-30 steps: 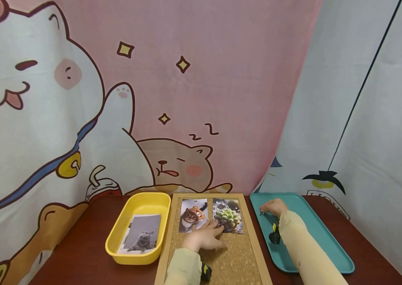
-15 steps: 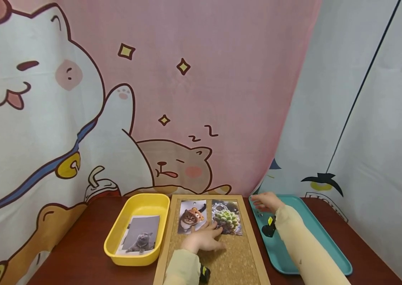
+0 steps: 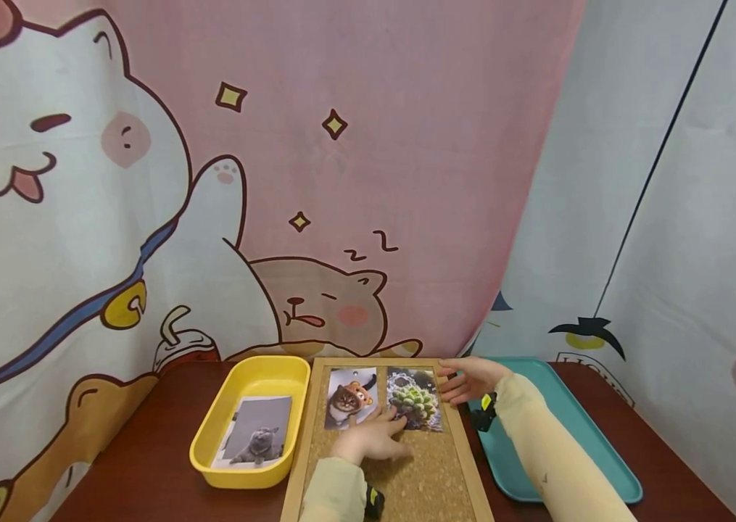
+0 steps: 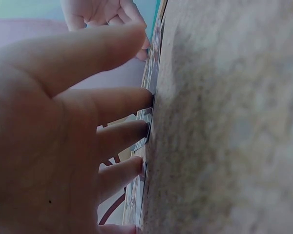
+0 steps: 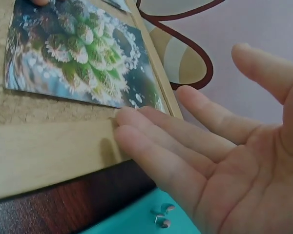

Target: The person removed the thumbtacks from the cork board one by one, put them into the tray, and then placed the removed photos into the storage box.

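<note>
A cork board (image 3: 436, 478) with a wooden frame bears a cat photo (image 3: 344, 406) and, right of it, a succulent photo (image 3: 415, 402). My left hand (image 3: 373, 436) rests fingertips on the photos' lower part, fingers spread; the left wrist view shows those fingertips right at the photo edges. My right hand (image 3: 468, 377) hangs at the board's upper right corner. In the right wrist view its fingers (image 5: 161, 158) are extended beside the succulent photo's corner, with nothing visible between them. A small round pin head (image 3: 355, 373) shows at the cat photo's top.
On the left stands a yellow basin (image 3: 211, 460) with a grey cat photo (image 3: 259, 431) on top inside. A teal tray (image 3: 576, 435) lies on the right, with small shiny pins (image 5: 162, 219) in it. A cartoon curtain (image 3: 407, 145) hangs behind the dark red table (image 3: 139, 449).
My right hand has left the pins in the teal tray and moved left to the board's upper right corner, its fingers straightening. The left hand has stayed on the photos.
</note>
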`<state>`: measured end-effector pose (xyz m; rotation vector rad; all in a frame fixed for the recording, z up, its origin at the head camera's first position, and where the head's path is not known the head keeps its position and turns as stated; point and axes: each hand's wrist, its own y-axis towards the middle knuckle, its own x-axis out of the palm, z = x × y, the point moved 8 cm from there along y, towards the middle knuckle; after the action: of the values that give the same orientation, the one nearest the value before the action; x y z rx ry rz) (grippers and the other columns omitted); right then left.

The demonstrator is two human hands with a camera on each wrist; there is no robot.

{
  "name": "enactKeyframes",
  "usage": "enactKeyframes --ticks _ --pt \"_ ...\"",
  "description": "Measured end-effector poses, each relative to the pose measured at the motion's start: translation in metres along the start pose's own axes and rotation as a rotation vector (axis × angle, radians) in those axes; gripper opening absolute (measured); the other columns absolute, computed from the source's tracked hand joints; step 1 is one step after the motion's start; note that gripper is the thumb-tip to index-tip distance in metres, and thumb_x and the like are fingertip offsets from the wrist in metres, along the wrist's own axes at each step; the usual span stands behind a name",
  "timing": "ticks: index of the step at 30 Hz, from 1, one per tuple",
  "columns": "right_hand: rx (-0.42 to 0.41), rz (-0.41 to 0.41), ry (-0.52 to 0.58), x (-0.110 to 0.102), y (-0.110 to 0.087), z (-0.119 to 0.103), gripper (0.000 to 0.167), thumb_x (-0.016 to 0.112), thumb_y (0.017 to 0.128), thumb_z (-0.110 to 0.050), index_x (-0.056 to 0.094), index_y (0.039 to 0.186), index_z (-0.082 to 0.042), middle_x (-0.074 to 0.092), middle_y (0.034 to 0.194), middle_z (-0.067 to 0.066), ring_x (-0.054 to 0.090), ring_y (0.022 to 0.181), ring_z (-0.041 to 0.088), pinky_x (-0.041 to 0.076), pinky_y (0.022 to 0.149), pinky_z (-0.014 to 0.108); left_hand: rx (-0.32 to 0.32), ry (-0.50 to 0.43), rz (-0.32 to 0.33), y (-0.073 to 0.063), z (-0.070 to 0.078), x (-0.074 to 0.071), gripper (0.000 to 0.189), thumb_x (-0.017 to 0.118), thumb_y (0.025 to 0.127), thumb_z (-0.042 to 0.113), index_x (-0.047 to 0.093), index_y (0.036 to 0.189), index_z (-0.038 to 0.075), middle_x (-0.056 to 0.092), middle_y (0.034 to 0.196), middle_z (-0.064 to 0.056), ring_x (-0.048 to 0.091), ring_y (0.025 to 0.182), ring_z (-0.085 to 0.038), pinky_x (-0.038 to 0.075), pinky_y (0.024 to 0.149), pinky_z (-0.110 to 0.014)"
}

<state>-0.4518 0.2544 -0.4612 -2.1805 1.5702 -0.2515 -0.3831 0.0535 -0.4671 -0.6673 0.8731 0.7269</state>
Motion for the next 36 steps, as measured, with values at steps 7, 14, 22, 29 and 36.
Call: enactKeyframes --ticks 7,14,22,29,36 --pt "-0.001 -0.054 -0.055 0.012 -0.001 -0.008 0.065 0.036 0.105 -0.037 0.028 0.145 0.013 0.043 0.134 0.04 0.054 0.117 0.046 0.048 0.094 0.048 -0.003 0.0 0.003 0.0 -0.001 0.001 0.062 0.062 0.089 0.051 0.052 0.143 0.021 0.036 0.153 -0.002 0.02 0.144 -0.03 0.009 0.107 -0.069" --pt "0.009 -0.029 -0.035 0.011 0.002 -0.007 0.066 0.039 0.104 -0.039 0.03 0.144 0.013 0.045 0.133 0.04 0.054 0.117 0.044 0.048 0.094 0.046 -0.005 -0.009 -0.001 -0.001 0.0 -0.001 0.062 0.062 0.089 0.05 0.051 0.143 0.021 0.035 0.154 -0.002 0.02 0.144 -0.03 0.008 0.107 -0.069" --pt "-0.004 0.028 0.029 0.001 0.006 0.005 0.065 0.04 0.104 -0.04 0.031 0.146 0.009 0.054 0.13 0.029 0.062 0.108 0.031 0.05 0.091 0.041 -0.006 -0.007 -0.003 -0.003 0.003 -0.005 0.063 0.062 0.089 0.05 0.05 0.144 0.02 0.034 0.154 -0.003 0.02 0.145 -0.031 0.008 0.108 -0.068" --pt "-0.12 0.078 0.1 0.001 0.016 0.008 0.061 0.038 0.105 -0.034 0.028 0.147 0.01 0.048 0.136 0.03 0.057 0.116 0.034 0.048 0.095 0.044 -0.009 -0.01 -0.003 -0.004 0.003 -0.006 0.063 0.062 0.09 0.049 0.049 0.144 0.02 0.034 0.154 -0.003 0.02 0.144 -0.031 0.007 0.108 -0.068" --pt "-0.132 0.138 0.121 0.014 0.028 0.023 0.056 0.049 0.103 -0.022 0.03 0.141 0.013 0.041 0.134 0.036 0.059 0.083 0.017 0.054 0.071 0.029 -0.004 -0.011 0.001 -0.004 0.004 -0.004 0.063 0.062 0.089 0.049 0.05 0.144 0.02 0.035 0.154 -0.003 0.02 0.144 -0.031 0.007 0.108 -0.068"
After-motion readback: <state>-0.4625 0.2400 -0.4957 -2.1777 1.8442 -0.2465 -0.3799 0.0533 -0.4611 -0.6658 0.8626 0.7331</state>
